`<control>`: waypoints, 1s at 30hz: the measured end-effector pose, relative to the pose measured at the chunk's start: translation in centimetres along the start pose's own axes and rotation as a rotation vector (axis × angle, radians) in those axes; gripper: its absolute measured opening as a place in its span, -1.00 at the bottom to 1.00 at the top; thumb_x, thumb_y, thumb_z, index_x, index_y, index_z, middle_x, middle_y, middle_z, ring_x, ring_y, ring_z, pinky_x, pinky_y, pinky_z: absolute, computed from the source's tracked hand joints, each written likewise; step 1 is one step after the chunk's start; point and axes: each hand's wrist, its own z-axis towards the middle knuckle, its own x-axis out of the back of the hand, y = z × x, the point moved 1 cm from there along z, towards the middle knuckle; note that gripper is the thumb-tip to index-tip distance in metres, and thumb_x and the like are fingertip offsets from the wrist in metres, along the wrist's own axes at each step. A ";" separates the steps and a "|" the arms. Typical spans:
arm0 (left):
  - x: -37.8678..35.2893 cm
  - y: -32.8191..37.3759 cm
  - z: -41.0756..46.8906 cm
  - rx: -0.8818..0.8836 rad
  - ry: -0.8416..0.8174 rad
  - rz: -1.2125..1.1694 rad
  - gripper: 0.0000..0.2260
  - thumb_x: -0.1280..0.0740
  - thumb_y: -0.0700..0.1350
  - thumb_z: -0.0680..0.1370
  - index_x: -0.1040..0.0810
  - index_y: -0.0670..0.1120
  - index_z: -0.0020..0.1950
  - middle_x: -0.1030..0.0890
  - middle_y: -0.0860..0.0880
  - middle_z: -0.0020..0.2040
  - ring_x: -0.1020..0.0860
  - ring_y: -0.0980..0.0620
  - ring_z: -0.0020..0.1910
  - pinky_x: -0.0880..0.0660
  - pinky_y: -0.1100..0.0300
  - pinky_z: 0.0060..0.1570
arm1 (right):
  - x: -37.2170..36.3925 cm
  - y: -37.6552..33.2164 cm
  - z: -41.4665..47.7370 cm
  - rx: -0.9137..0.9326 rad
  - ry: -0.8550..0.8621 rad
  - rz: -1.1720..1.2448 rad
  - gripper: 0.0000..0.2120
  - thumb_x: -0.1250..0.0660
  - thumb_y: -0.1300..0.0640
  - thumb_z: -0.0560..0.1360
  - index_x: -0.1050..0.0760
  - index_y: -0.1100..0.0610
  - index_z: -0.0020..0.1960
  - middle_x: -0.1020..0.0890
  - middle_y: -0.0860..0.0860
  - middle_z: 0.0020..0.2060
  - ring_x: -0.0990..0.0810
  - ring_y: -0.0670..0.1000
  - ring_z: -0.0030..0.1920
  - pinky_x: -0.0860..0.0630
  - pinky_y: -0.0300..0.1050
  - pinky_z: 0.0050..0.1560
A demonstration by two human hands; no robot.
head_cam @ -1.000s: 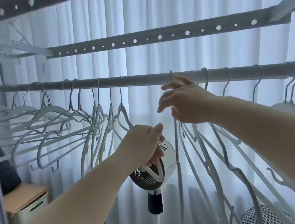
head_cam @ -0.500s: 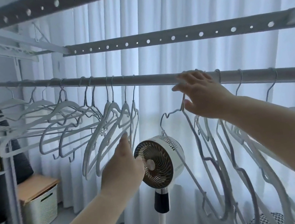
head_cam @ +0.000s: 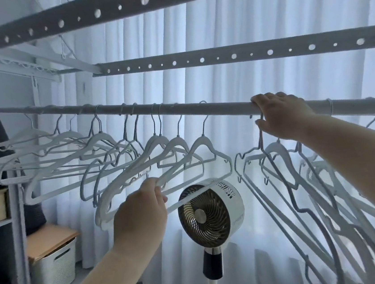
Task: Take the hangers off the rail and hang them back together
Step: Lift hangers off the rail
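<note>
Bare stretch of rail (head_cam: 225, 109) between left hangers (head_cam: 201, 140) and right hangers (head_cam: 278, 150), fan (head_cam: 204, 217) standing below (curtain (head_cam: 267, 74) behind)

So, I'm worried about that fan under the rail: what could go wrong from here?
1. The right hand pinches one hook at the rail. The hangers below it lie bunched and tilted, so pulling may snag neighbours.
2. The left hand holds a hanger whose bar crosses in front of the fan. Lifted off carelessly, it could knock it.
</note>
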 end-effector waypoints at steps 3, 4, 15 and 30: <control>0.2 0.4 1.0 -0.029 0.010 -0.001 -0.75 -0.04 -0.17 0.59 -0.46 -0.12 0.14 -0.67 -0.05 -0.05 -0.62 -0.14 -0.03 -0.50 0.00 0.04 | -0.1 0.1 0.0 -0.013 0.001 0.006 -0.61 -0.16 0.11 0.54 -0.26 0.13 0.35 -0.46 0.10 0.26 -0.38 0.16 0.28 -0.33 0.09 0.24; 0.3 0.5 1.4 -0.035 0.009 -0.002 -0.75 -0.04 -0.17 0.59 -0.46 -0.11 0.16 -0.67 -0.07 -0.03 -0.62 -0.15 -0.02 -0.50 -0.02 0.04 | -0.1 0.1 -0.1 -0.017 0.002 0.011 -0.61 -0.17 0.10 0.54 -0.26 0.13 0.35 -0.46 0.10 0.26 -0.38 0.16 0.28 -0.34 0.10 0.23; -1.8 -0.5 1.5 -0.007 -0.113 0.022 -0.73 -0.05 -0.15 0.59 -0.45 -0.06 0.20 -0.66 -0.08 -0.06 -0.60 -0.14 0.00 -0.51 -0.01 0.05 | -0.3 0.6 -0.4 0.002 0.010 0.077 -0.57 -0.19 0.12 0.54 -0.23 0.15 0.39 -0.42 0.08 0.33 -0.33 0.13 0.35 -0.24 0.06 0.32; 5.8 -5.6 -4.7 -0.132 -0.025 -0.139 -0.71 -0.18 -0.17 0.56 -0.42 0.23 -0.21 -0.61 0.35 -0.36 -0.61 0.16 -0.21 -0.46 0.31 -0.29 | 3.3 -6.1 -5.6 0.327 -0.098 0.110 -0.56 -0.20 0.07 0.55 -0.27 0.08 0.42 -0.34 0.02 0.43 -0.33 0.06 0.41 -0.30 -0.04 0.35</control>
